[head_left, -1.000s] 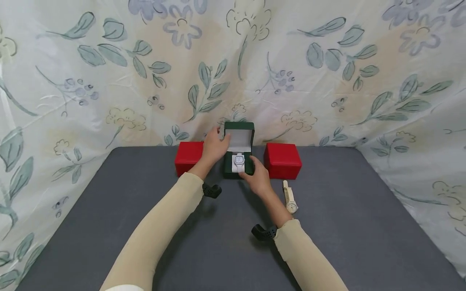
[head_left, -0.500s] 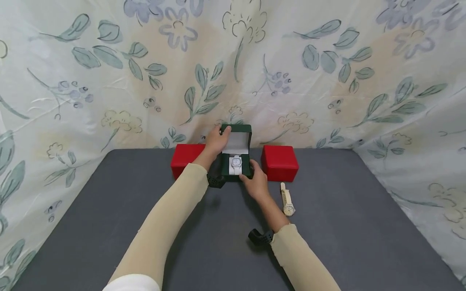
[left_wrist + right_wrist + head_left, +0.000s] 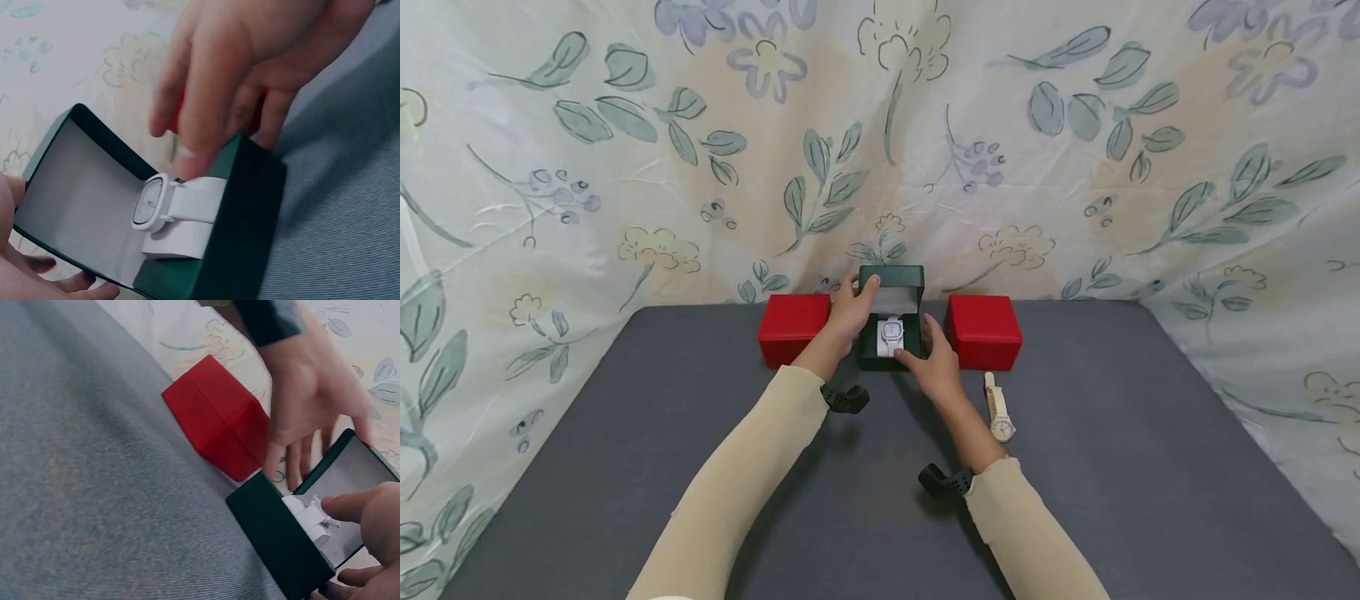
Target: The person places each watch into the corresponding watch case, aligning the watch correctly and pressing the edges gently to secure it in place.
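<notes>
A green watch box (image 3: 872, 364) stands at the back of the table with its lid (image 3: 891, 276) raised. Inside, a white watch (image 3: 892, 331) is wrapped round a white cushion. My left hand (image 3: 848, 315) grips the left side of the lid, thumb in front and fingers behind, as the left wrist view shows. At the box's right front, my right hand (image 3: 938, 367) has its thumb over the front edge close to the watch. Its other fingers extend loosely beside the right wall, and the hand is blurred in the left wrist view.
Red boxes flank the green one, one on the left (image 3: 782, 327) and one on the right (image 3: 983, 333). A cream-strapped watch (image 3: 997, 410) lies in front of the right red box, beside my right forearm. Floral cloth (image 3: 925, 200) hangs directly behind the table.
My left hand has reached the lid and taken hold of it. The lid now leans further forward and down. My right fingers have moved slightly away from the box's side.
</notes>
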A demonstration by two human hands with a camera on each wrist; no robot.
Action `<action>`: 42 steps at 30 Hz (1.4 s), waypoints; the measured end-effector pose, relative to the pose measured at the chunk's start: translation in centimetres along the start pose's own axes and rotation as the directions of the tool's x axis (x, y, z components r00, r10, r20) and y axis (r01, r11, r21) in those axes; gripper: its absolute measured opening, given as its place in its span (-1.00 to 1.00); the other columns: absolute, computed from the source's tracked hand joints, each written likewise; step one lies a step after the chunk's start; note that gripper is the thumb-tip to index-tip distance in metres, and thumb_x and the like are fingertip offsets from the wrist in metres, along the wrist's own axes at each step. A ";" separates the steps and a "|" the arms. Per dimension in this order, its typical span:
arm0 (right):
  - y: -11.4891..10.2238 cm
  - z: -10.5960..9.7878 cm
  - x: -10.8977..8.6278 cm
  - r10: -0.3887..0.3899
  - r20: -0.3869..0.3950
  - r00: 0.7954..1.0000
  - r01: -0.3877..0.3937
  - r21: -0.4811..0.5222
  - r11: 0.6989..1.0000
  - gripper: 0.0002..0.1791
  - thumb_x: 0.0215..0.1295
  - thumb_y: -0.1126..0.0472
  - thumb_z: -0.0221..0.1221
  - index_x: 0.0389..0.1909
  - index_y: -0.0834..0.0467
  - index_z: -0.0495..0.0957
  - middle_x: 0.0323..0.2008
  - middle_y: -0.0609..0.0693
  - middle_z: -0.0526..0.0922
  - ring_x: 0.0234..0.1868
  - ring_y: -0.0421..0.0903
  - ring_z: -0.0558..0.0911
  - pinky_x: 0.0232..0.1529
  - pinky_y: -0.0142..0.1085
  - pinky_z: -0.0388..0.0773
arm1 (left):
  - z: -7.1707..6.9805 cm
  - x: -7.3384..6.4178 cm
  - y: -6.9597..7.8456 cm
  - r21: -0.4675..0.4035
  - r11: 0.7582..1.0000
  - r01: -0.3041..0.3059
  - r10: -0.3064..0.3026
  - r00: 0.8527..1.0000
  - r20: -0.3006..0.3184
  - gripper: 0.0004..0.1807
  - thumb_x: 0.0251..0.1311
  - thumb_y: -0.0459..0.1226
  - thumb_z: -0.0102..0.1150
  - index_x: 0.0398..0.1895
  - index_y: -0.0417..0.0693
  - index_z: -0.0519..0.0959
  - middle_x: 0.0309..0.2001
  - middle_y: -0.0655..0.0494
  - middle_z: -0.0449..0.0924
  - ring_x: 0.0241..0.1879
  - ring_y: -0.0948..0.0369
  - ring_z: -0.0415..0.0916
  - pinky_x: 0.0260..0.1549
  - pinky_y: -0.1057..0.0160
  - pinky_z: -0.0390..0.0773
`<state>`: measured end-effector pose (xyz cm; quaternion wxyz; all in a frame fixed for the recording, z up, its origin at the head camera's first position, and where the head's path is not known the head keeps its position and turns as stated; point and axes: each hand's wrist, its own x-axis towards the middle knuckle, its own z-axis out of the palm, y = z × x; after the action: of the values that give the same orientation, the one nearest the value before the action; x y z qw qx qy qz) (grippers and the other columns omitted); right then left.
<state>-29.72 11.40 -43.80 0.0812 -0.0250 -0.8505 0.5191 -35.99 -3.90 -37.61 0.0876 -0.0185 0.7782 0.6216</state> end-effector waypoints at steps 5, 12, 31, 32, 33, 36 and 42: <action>-0.4 -0.7 0.0 -0.002 0.025 1.000 0.000 0.080 0.997 -0.09 0.24 0.02 0.25 0.52 -0.06 -0.03 0.47 0.15 0.18 0.39 0.19 0.33 0.26 0.08 0.43 | -0.1 -0.8 -0.9 -0.030 0.999 0.023 -0.022 0.999 0.048 -0.26 0.32 0.23 -0.11 0.47 0.20 0.04 0.50 0.04 0.06 0.44 0.00 0.09 0.32 -0.26 0.23; -0.8 -1.0 0.0 0.007 0.065 0.998 -0.017 0.159 0.987 -0.20 0.37 -0.17 0.03 0.51 -0.33 -0.16 0.55 -0.08 -0.03 0.54 0.01 0.06 0.39 0.09 0.24 | 0.2 -1.0 -1.7 -0.021 0.999 -0.029 0.030 0.999 0.039 -0.28 0.32 0.23 -0.11 0.46 0.21 0.07 0.49 0.06 0.07 0.44 0.04 0.08 0.36 -0.21 0.21; -0.7 -1.5 -0.3 0.033 0.032 0.999 -0.040 0.276 0.960 -0.44 0.47 -0.21 -0.18 0.36 -0.04 0.24 0.40 0.01 0.29 0.34 0.02 0.32 0.29 0.07 0.37 | -0.8 -1.9 -3.4 0.007 0.999 -0.051 0.050 0.994 0.102 -0.25 0.34 0.11 -0.01 0.51 0.20 0.02 0.55 0.11 -0.07 0.52 0.09 -0.12 0.43 -0.13 0.11; -0.7 -1.5 -0.3 0.048 0.030 0.998 -0.054 0.266 0.962 -0.45 0.47 -0.22 -0.17 0.31 0.00 0.28 0.38 0.02 0.31 0.31 0.02 0.33 0.26 0.06 0.39 | -0.8 -2.0 -3.7 0.002 0.999 -0.050 0.049 0.993 0.106 -0.26 0.34 0.07 0.03 0.51 0.18 0.03 0.54 0.09 -0.05 0.52 0.07 -0.11 0.43 -0.12 0.12; -0.7 -1.4 -0.2 0.065 0.027 0.998 -0.070 0.256 0.964 -0.46 0.47 -0.22 -0.17 0.25 0.05 0.31 0.36 0.04 0.33 0.28 0.02 0.35 0.23 0.04 0.41 | -0.9 -2.2 -4.0 0.006 0.999 -0.048 0.047 0.993 0.109 -0.26 0.34 0.01 0.06 0.51 0.16 0.05 0.53 0.08 -0.02 0.51 0.06 -0.08 0.42 -0.12 0.15; -0.4 -1.3 -0.3 0.126 0.028 0.992 -0.129 0.190 0.973 -0.50 0.47 -0.19 -0.14 0.11 0.14 0.31 0.27 0.09 0.39 0.15 0.01 0.40 0.10 -0.06 0.45 | -0.8 -2.7 -5.2 0.018 0.999 -0.042 0.039 0.991 0.125 -0.26 0.31 -0.18 0.11 0.51 0.08 0.07 0.51 0.03 0.05 0.49 0.04 0.05 0.39 -0.06 0.24; -0.1 -0.8 -0.4 0.154 0.021 0.988 -0.155 0.158 0.975 -0.56 0.48 -0.03 -0.06 0.19 0.16 0.30 0.15 0.16 0.47 0.09 0.04 0.46 0.07 -0.10 0.47 | -0.2 -3.6 -6.8 -0.016 0.999 -0.045 0.047 0.993 0.112 -0.26 0.28 -0.30 0.03 0.52 0.01 0.05 0.51 0.04 0.06 0.47 0.08 0.12 0.36 0.03 0.30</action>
<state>-29.15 11.97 -43.45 0.0385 -0.0823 -0.8020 0.5904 -31.59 -5.96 -43.55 0.1167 0.0337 0.7680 0.6289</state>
